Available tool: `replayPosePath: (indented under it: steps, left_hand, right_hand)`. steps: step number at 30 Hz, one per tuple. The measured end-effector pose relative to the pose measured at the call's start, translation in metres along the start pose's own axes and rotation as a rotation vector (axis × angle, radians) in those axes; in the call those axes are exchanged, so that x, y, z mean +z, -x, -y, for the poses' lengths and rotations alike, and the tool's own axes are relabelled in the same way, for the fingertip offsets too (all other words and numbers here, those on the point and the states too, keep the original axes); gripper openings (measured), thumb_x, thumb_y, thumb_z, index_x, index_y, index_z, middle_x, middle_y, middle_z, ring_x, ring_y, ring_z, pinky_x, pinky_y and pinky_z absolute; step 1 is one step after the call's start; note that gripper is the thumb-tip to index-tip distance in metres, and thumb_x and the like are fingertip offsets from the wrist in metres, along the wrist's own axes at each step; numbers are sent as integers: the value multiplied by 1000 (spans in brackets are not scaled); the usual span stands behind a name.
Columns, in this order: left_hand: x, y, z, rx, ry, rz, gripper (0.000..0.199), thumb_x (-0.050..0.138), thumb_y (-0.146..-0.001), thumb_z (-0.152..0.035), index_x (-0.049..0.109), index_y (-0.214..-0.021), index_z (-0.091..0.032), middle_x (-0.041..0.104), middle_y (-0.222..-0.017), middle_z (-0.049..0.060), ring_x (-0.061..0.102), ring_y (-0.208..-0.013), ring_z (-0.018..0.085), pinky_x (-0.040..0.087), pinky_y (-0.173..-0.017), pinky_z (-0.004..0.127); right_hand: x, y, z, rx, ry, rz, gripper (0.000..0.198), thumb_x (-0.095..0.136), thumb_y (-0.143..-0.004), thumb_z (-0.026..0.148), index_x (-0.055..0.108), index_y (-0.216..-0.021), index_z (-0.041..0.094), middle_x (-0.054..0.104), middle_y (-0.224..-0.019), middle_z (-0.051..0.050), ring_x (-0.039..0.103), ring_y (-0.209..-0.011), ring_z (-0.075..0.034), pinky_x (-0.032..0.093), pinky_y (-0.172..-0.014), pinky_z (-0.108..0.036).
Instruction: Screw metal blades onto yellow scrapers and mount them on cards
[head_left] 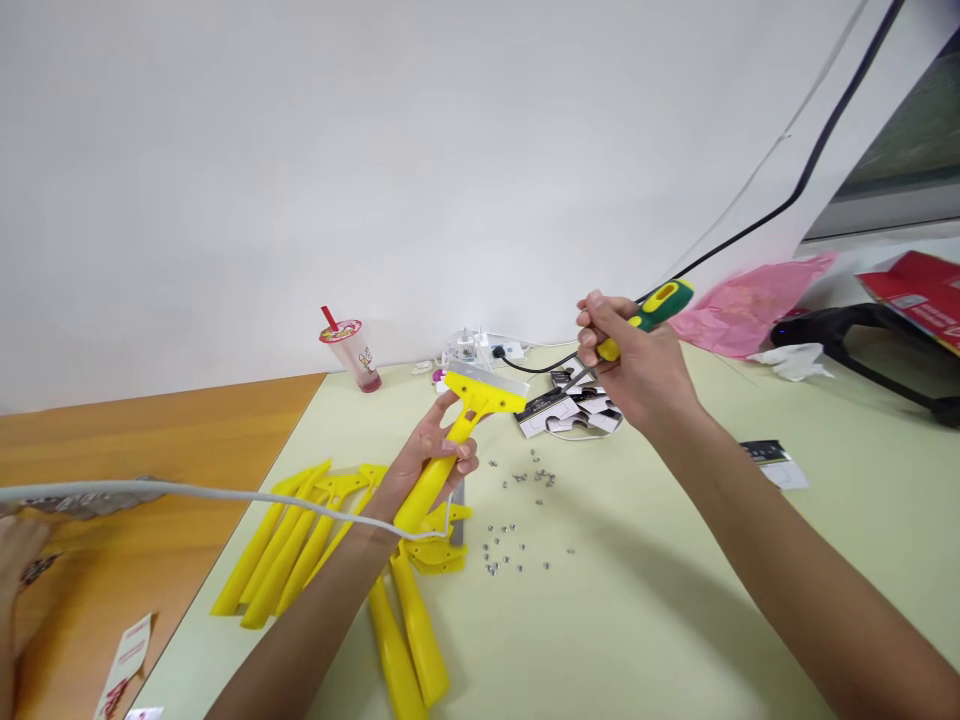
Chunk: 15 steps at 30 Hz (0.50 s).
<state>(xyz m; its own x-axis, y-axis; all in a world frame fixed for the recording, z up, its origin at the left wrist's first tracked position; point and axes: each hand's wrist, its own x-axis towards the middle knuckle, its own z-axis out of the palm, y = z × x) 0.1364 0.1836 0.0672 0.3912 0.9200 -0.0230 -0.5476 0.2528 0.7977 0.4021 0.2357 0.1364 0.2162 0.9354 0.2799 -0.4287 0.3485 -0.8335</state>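
My left hand [439,450] is wrapped round the handle of a yellow scraper [480,398], its head up with a metal blade along the top edge. In my right hand [637,365] is a screwdriver [658,302] with a green and yellow handle; its shaft points down and left, apart from the scraper. Several more yellow scrapers [300,530] lie on the table left of and below my left hand. Small metal fasteners [541,478] are scattered on the tabletop between my arms. Black and white blade packets [546,410] lie in a pile behind them.
A plastic cup with a red straw [354,355] stands near the wall. A power strip [480,348] with cables sits at the back. A pink bag [750,305] and black frame [847,335] lie right. A white cable [225,492] crosses my left arm. Another person's hand [19,550] shows far left.
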Motion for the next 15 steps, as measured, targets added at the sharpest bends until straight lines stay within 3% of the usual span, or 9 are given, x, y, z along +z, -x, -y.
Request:
replayPosePath:
  steps: [5,10,15]
  left_hand:
    - [-10,12,18,-106,21,-85,73,85,-73,-12,60,-140,-24,69,-119,9,66,-82,12,52,-68,22]
    - [-15,21,26,-173,48,-52,70,84,-76,-10,61,-141,-23,72,-114,9,68,-81,13,53,-67,21]
    - [-18,29,23,-236,6,40,64,85,-81,-11,62,-140,-22,72,-97,5,72,-72,15,56,-65,24]
  right_hand:
    - [12,17,-13,-1,215,227,39,102,-74,49,87,-92,19,81,-89,-8,72,-71,-17,58,-59,-31]
    - [18,34,-27,104,552,499,29,89,-87,49,89,-96,21,82,-77,-6,65,-55,-19,53,-57,-37]
    - [19,44,-35,-136,807,720,15,78,-96,36,86,-90,24,80,-87,-5,67,-74,-22,46,-69,-35]
